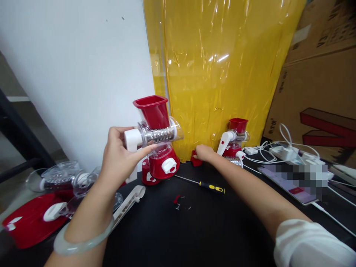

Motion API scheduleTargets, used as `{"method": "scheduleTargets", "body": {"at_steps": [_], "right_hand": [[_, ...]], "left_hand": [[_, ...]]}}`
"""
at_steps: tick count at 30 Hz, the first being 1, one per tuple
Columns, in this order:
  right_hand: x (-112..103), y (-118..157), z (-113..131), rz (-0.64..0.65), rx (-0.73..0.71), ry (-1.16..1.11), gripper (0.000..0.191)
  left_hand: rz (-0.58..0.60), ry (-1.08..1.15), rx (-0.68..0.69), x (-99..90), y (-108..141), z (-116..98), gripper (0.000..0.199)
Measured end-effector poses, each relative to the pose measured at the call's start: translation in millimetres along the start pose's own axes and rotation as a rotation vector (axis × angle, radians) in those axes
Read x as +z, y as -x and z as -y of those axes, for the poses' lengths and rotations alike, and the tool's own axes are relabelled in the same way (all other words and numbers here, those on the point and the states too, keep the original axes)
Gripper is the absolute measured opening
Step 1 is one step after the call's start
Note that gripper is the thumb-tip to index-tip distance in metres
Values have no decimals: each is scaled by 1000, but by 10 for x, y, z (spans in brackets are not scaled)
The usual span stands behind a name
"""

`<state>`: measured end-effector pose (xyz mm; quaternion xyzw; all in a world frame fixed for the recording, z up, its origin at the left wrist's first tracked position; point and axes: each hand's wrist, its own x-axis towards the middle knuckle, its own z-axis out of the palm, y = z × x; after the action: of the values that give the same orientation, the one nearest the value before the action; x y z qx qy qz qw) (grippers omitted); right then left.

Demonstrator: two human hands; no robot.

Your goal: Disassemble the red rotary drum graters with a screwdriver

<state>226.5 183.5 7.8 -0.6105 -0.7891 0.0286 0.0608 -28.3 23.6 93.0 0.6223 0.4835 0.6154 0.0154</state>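
My left hand (119,159) is wrapped around the crank side of a rotary drum grater (156,116), with the thumb under its clear barrel. The grater stands upright, with a red hopper, a metal drum and a red base bearing a white knob. Farther back, my right hand (204,152) is closed on a small red part (195,160) close to the yellow sheet; its fingertips are partly hidden. A screwdriver (213,186) with a black and yellow handle lies between my hands. In front are a tiny red piece (176,200) and several small screws (178,207).
A white crank handle (129,204) lies beside my left forearm. Grater parts with a red base (33,220) crowd the left. On the right are another grater (237,135), a tablet-like device (289,185) and white cables (263,154). A yellow sheet (217,74) stands behind.
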Motion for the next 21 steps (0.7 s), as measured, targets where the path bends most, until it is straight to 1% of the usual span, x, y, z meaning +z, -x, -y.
{"method": "scheduleTargets", "body": {"at_steps": [1,3,5,7,8,9,10,11,12,13,14,16,19,21], "right_hand": [[-82,43,11,-53,-8,-17,34],[-340,160,42,-204,-31,-58,31],[-690,331,94,-401,-83,-112,36],[-1056,549,178,-563,-190,-158,40],[-1217,664,232,-644,-296,-184,38],[-1352,772,291,-751,-533,-257,34],[-1456,865,353,-766,-744,-298,31],[-1527,937,412,-729,-867,-299,27],[-1567,987,464,-663,-926,-284,23],[-1583,1012,506,-592,-929,-268,20],[-1579,1018,534,-527,-902,-262,19],[-1545,991,551,-443,-846,-302,18],[-1520,931,488,-427,-846,-450,17],[-1550,903,398,-500,-835,-571,19]], "left_hand": [[14,-3,-4,10,-3,29,66],[55,-31,-7,26,-5,99,67],[106,-55,10,42,-3,173,68],[155,-73,30,59,1,234,68],[175,-85,38,68,4,255,69],[192,-96,43,75,7,268,69],[212,-111,46,81,11,274,69],[231,-126,49,84,16,272,69],[251,-141,51,85,19,264,69],[268,-156,51,84,22,252,69],[281,-171,52,81,23,237,69],[294,-203,57,73,23,205,69],[341,-203,73,61,19,171,67],[373,-191,81,52,14,165,67]]}}
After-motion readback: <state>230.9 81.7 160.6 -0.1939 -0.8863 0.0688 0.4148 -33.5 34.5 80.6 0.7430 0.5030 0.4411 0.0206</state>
